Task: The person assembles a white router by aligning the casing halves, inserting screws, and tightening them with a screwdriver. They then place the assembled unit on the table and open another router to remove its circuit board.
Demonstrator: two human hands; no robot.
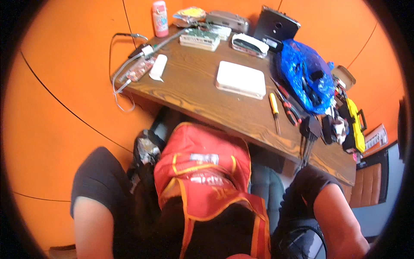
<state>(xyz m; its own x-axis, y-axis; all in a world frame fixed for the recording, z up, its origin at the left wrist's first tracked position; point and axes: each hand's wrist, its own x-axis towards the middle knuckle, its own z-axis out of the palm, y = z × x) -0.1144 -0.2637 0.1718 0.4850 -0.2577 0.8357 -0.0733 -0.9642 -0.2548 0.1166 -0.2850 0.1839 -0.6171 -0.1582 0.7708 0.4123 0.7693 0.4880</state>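
Note:
Neither of my hands shows in the head view. My left arm (92, 224) and right arm (340, 224), both in dark short sleeves, come in at the lower corners and run out past the bottom edge. Between them a red bag (202, 172) with yellow trim rests against me, its dark mouth open toward me. The bag's far end sits under the front edge of a brown wooden table (194, 93). Nearest on the table are a flat white box (240, 80) and a yellow-handled screwdriver (274, 105).
Red-handled pliers (290, 110), a blue plastic bag (306, 77) and a yellow-and-black tool case (355, 123) crowd the table's right end. At the left end are a circuit board (140, 69) with cables and a pink bottle (160, 18). Several devices line the back. Orange walls surround.

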